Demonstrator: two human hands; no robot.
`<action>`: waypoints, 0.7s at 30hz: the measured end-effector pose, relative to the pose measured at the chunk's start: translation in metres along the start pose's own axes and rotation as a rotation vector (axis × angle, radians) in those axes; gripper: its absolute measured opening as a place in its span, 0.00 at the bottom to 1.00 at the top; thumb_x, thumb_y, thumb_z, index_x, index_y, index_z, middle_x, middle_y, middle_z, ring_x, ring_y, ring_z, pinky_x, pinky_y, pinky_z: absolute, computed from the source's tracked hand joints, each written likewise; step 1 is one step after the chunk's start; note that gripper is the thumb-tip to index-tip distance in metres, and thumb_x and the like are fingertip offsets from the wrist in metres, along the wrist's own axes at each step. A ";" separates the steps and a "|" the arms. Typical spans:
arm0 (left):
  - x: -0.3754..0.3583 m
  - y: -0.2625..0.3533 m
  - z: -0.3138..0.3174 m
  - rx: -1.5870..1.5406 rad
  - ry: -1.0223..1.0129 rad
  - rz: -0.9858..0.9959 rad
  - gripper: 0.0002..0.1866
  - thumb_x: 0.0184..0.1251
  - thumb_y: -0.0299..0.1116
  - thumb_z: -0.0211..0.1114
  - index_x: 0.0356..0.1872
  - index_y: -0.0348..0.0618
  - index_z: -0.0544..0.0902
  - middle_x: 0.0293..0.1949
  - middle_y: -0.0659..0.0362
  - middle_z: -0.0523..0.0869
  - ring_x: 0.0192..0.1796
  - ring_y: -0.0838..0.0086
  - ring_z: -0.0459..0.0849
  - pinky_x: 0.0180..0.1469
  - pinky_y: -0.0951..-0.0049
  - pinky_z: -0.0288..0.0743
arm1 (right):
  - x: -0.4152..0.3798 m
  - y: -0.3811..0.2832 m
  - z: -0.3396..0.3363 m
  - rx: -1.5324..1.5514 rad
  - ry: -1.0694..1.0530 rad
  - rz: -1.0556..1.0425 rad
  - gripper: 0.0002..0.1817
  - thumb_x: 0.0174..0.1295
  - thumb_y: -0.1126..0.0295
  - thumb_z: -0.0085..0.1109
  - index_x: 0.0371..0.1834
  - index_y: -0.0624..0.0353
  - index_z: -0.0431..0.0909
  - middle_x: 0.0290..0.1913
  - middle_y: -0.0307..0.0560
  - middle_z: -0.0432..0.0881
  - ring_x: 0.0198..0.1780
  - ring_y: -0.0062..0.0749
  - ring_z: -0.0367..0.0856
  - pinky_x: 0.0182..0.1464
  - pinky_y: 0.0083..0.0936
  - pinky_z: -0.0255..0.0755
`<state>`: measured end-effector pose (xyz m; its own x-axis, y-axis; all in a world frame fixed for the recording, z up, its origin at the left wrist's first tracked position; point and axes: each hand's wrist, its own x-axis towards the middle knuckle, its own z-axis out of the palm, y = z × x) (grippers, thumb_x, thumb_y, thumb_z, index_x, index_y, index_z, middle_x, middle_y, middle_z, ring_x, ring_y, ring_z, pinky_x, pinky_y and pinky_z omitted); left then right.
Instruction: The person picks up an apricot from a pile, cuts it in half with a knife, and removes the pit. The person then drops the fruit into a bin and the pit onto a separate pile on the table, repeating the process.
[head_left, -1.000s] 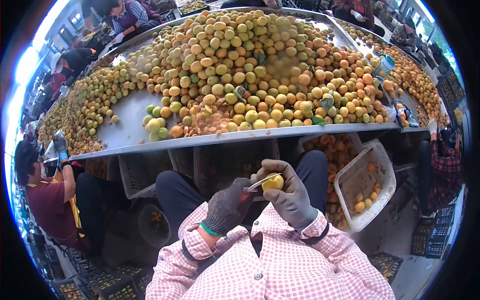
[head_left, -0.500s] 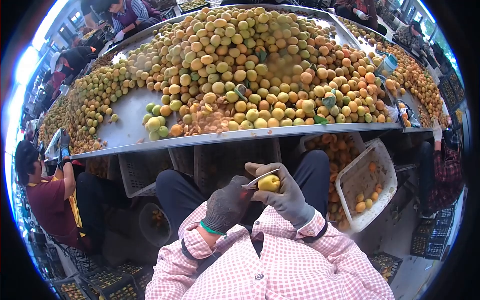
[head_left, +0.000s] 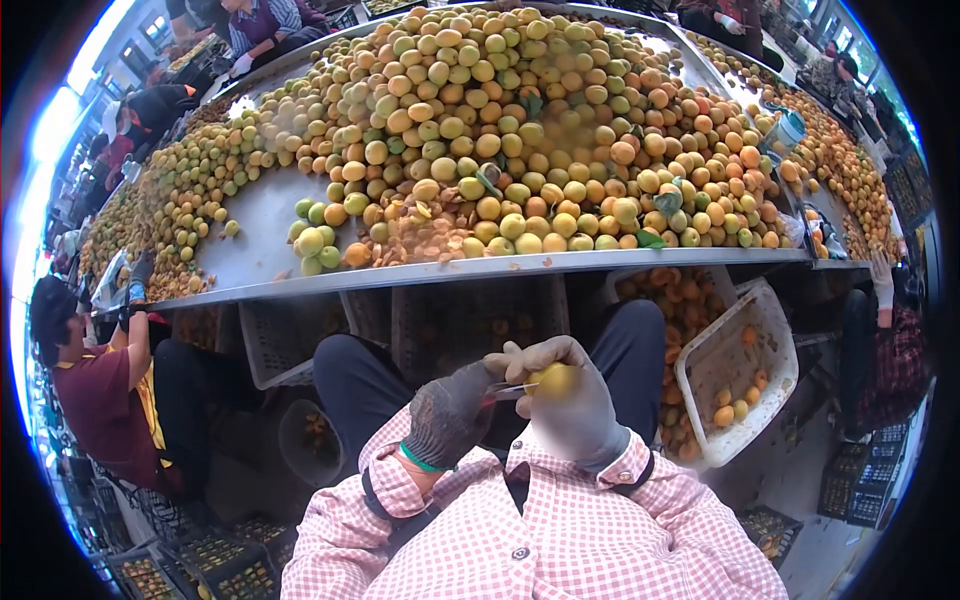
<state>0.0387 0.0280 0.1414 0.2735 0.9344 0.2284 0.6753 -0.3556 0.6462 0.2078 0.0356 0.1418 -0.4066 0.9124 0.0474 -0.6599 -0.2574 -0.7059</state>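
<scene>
The left hand (head_left: 450, 412), in a dark glove with a green cuff edge, is closed around the handle end of the knife (head_left: 517, 388). The blade extends toward the right hand (head_left: 583, 415), whose glove is lighter grey. The right hand is clamped on a yellow-green fruit (head_left: 553, 380), with the blade at its left side; blur obscures the exact contact. Both hands are above the lap, between the knees, below the near edge of the table (head_left: 265, 225).

The table bears a large pile (head_left: 440, 110) of green, yellow and orange fruit. Flattened brownish pieces (head_left: 425, 228) lie near the front edge. A green leaf (head_left: 650, 240) lies to their right. A teal-topped container (head_left: 787, 130) is at the right side of the pile; any marking on it is too small to read.

Beside the right knee, a white tub (head_left: 712, 372) is tilted and holds several fruits. A bucket (head_left: 298, 448) is at lower left. A person (head_left: 105, 400) in a maroon top sits at far left.
</scene>
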 end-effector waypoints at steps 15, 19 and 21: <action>0.020 -0.011 0.022 0.080 -0.004 -0.129 0.11 0.60 0.35 0.61 0.44 0.47 0.79 0.31 0.48 0.84 0.32 0.51 0.84 0.31 0.56 0.76 | 0.023 0.003 -0.015 -0.300 0.197 0.017 0.22 0.58 0.75 0.65 0.53 0.60 0.66 0.58 0.49 0.75 0.57 0.25 0.74 0.59 0.22 0.71; 0.019 -0.002 0.014 0.041 -0.114 -0.209 0.16 0.62 0.36 0.60 0.50 0.48 0.75 0.31 0.46 0.84 0.33 0.49 0.84 0.32 0.53 0.76 | 0.023 0.003 -0.005 0.227 0.172 0.005 0.22 0.60 0.72 0.65 0.55 0.59 0.66 0.54 0.46 0.77 0.57 0.24 0.75 0.57 0.21 0.71; 0.026 -0.006 0.005 0.020 -0.097 -0.147 0.16 0.62 0.36 0.60 0.50 0.48 0.74 0.30 0.46 0.84 0.33 0.48 0.84 0.33 0.52 0.76 | 0.023 0.000 -0.014 -0.143 0.068 0.015 0.25 0.60 0.72 0.65 0.57 0.59 0.65 0.51 0.45 0.78 0.56 0.26 0.77 0.56 0.21 0.72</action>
<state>0.0452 0.0537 0.1400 0.2349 0.9702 0.0601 0.7265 -0.2163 0.6522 0.2069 0.0614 0.1334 -0.3685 0.9296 -0.0084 -0.5555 -0.2275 -0.7998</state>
